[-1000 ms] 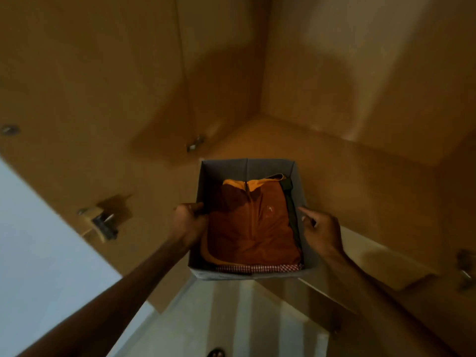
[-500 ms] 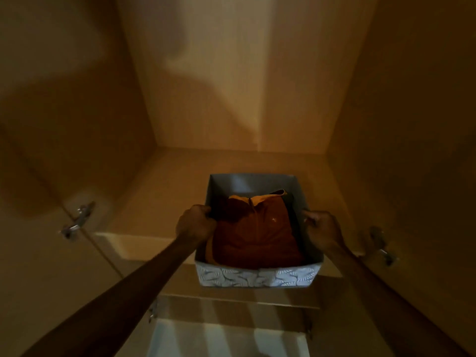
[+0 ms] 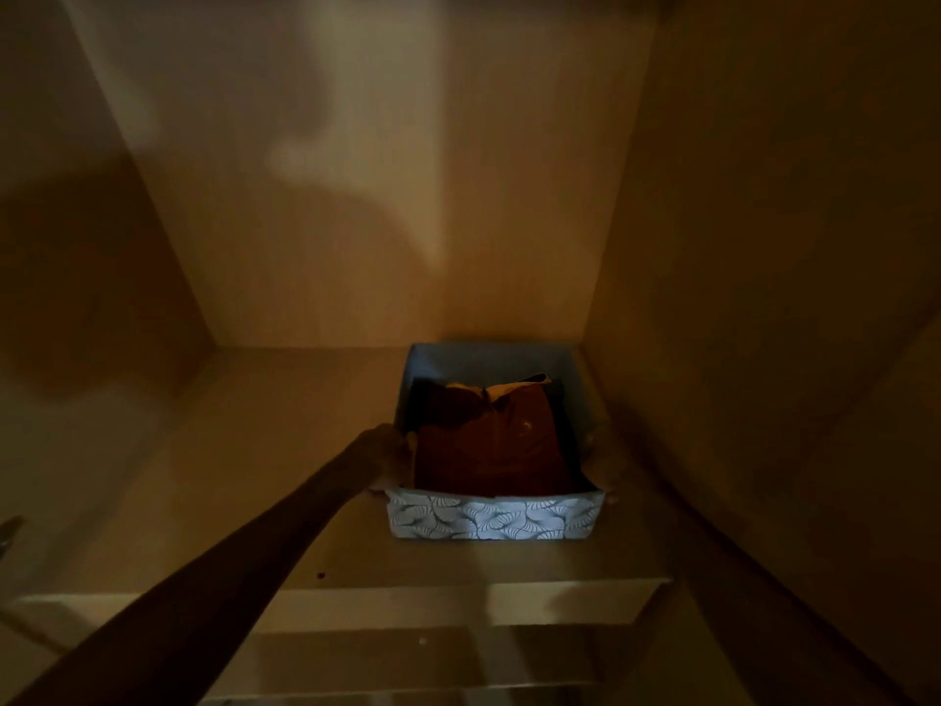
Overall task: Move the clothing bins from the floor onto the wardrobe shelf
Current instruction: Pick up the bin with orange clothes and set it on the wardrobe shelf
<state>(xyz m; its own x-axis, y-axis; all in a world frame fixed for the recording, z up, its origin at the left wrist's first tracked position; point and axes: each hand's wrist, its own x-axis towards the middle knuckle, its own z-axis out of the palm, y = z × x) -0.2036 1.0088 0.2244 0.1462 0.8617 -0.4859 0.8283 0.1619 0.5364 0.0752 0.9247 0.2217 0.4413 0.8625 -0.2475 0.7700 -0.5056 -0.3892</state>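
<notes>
on the shelf (image 3: pixel 254 476), left hand (image 3: pixel 385 458) grips the bin (image 3: pixel 494 517); right hand (image 3: pixel 604 476) opposite, grip unclear.

Wooden wardrobe shelf (image 3: pixel 254 501), patterned clothing bin (image 3: pixel 491 519) resting on it

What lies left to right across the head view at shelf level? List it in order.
Left side panel → left hand → clothing bin → right hand, dimly seen → right side panel.
</notes>
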